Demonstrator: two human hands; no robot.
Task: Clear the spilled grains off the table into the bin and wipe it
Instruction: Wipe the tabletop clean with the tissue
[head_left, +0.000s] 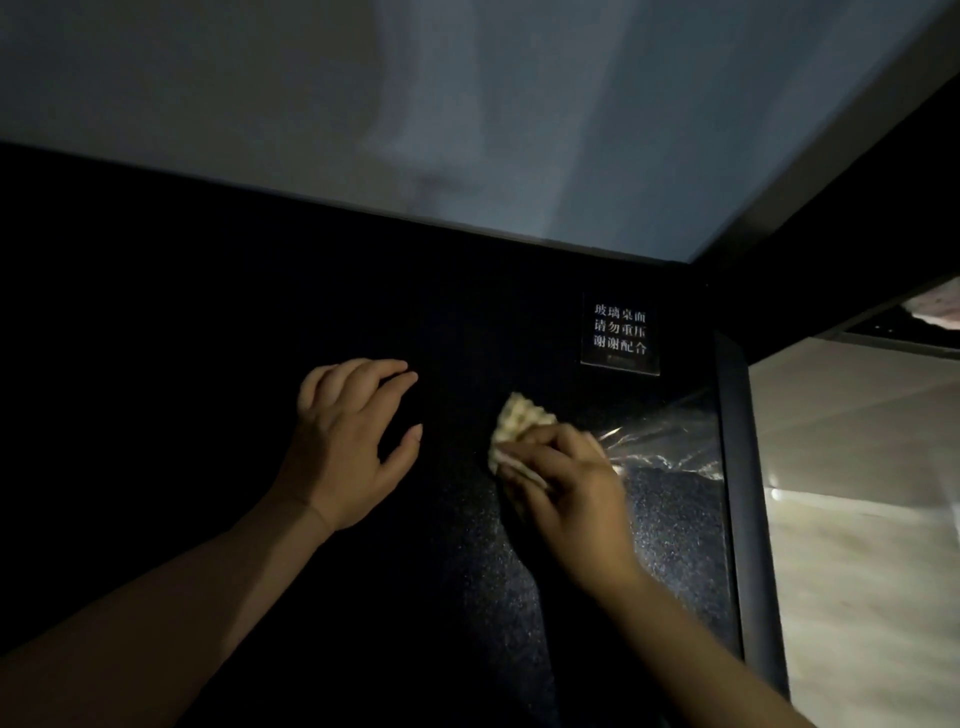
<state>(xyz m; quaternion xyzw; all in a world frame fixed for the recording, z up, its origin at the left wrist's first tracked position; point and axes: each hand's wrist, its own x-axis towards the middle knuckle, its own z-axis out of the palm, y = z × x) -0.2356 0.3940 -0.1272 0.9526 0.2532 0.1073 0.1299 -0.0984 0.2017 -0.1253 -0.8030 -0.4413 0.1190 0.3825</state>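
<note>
— What did you see at the wiping spot?

— I saw a pale crumpled wad (524, 418) against the dark desk (670, 535), in its right part. Whether it was paper or cloth, I could not tell; its surface looked lumpy. I could not separate single grains from the speckles of the desk top.

— What held it?

— The right hand (566, 478) did. Its fingers were curled around the near end of the wad and pinched it, and the far end stood out past the fingertips.

— And the other hand?

— The left hand (348, 441) was to the left of the wad, apart from it. It was wide, with the fingers spread and a little bent and the tips down toward the desk. It held nothing.

— Anything around?

— Just to the right of the right hand I saw a clear film (670, 441), crumpled, near the desk's dark rim (743, 519). Behind the wad, toward the corner, a small sign (621, 331) with white characters stood on the desk. Beyond the rim was a pale floor (857, 545), and behind the desk a grey wall (363, 104).
</note>
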